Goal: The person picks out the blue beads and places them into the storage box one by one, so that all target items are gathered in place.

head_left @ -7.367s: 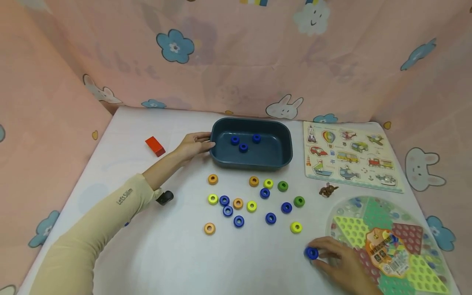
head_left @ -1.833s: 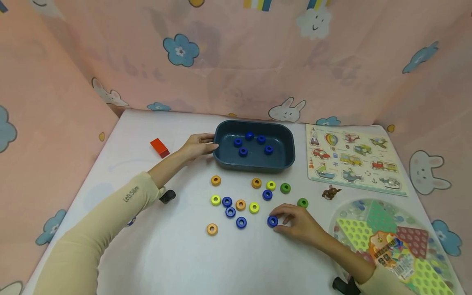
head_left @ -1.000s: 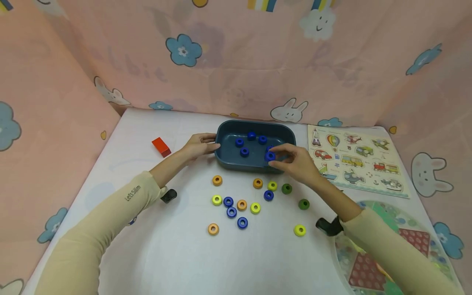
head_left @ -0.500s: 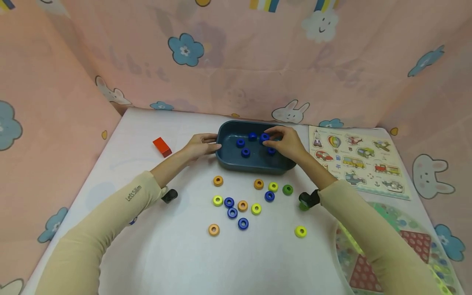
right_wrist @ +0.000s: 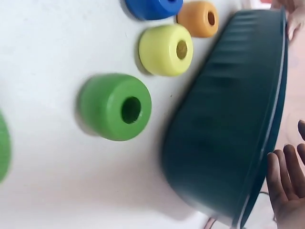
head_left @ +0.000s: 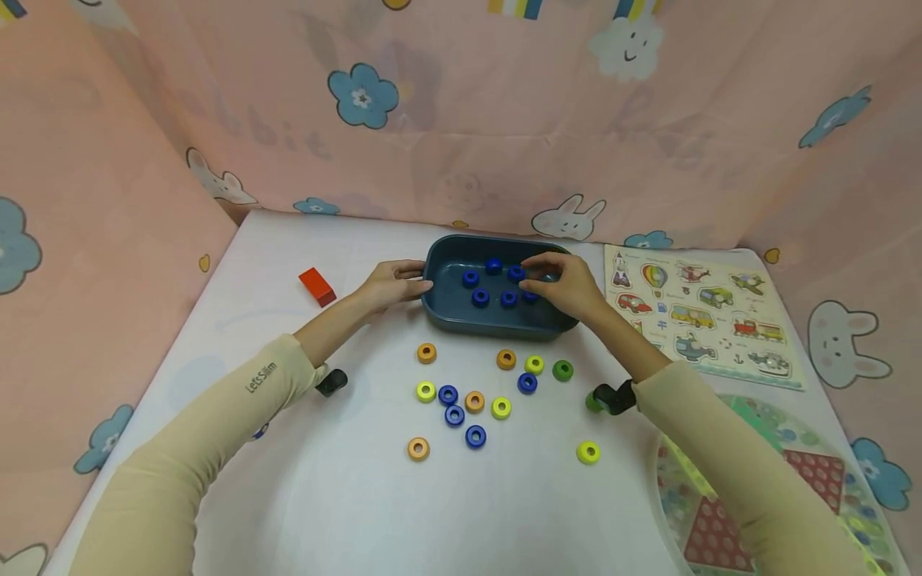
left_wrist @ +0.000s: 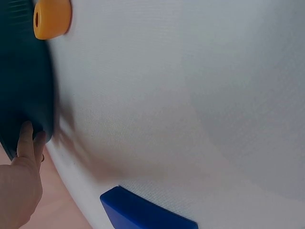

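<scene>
A dark teal tray (head_left: 497, 326) stands at the back of the table, with several blue ring beads (head_left: 480, 298) inside. My left hand (head_left: 389, 286) rests against its left end, thumb at the rim; straight fingers show on the tray wall in the left wrist view. My right hand (head_left: 569, 286) hovers over the tray's right part with fingers and thumb apart. A blue bead (head_left: 516, 274) sits right at its fingertips, and another blue bead (head_left: 508, 298) lies just nearer. In the right wrist view the right fingers (right_wrist: 286, 171) show beside the rim, holding nothing.
Orange, yellow, green and blue beads (head_left: 475, 437) lie scattered before the tray. To the left is a red block (head_left: 317, 286). A picture puzzle board (head_left: 709, 316) lies at right; a round game board (head_left: 720, 536) is partly under the right sleeve.
My right hand picked up a blue bead from the table, carried it over the tray and let it go inside. The tray has gained several blue beads. My left hand stays at the rim.
</scene>
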Available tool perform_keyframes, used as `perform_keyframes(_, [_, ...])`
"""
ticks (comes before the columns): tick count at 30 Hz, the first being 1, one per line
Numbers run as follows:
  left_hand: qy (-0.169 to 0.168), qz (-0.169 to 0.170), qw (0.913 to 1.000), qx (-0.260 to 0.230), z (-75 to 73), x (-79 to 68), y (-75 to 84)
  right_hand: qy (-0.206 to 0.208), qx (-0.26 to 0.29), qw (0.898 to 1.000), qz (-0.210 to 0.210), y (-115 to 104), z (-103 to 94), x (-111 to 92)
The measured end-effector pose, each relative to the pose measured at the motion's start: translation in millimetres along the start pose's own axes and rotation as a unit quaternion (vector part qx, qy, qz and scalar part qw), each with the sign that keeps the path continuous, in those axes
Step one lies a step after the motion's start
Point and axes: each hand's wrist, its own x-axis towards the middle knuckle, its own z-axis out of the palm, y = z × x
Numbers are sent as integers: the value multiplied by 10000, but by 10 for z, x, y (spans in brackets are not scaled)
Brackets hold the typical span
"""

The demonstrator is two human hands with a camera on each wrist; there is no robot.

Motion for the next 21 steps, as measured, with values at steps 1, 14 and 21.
perform_keyframes(1, [-3,-3,10000,-17,2,3,-7,2,51,10000,-18,-1,-9,-47])
perform_keyframes(14, [11,-34,10000,-53,2,34,-24,-590,788,9951,-94,-99,23,-941])
perform_keyframes(21, [31,-67,10000,-49,-3,33,-17,-809,719,9940,147,227,248,-1236])
